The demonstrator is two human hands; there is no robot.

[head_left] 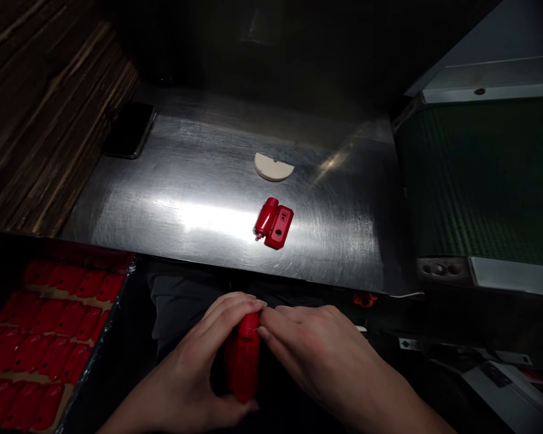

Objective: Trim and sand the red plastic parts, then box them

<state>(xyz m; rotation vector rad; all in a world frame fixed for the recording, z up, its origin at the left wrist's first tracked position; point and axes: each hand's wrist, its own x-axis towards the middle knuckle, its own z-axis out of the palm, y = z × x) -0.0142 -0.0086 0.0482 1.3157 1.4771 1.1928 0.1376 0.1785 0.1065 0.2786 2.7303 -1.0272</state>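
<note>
A red plastic part [244,361] with a ribbed round top end is held upright in front of my lap. My left hand [199,355] wraps round it, thumb low and fingers over the top. My right hand [312,337] is closed, thumb and forefinger pinching at the top edge of the same part. Whether something small sits between those fingertips is hidden. Beyond my hands, on the metal table, lies another red part [274,223] with a glossy cylinder beside a flat plate. Behind that rests a cream half-disc [274,167].
The metal table [199,175] ends just ahead of my hands. At its left lie a dark phone [130,129] and stacked cardboard [49,108]. A box at lower left holds rows of red parts [40,352]. A green conveyor belt [484,181] runs at right.
</note>
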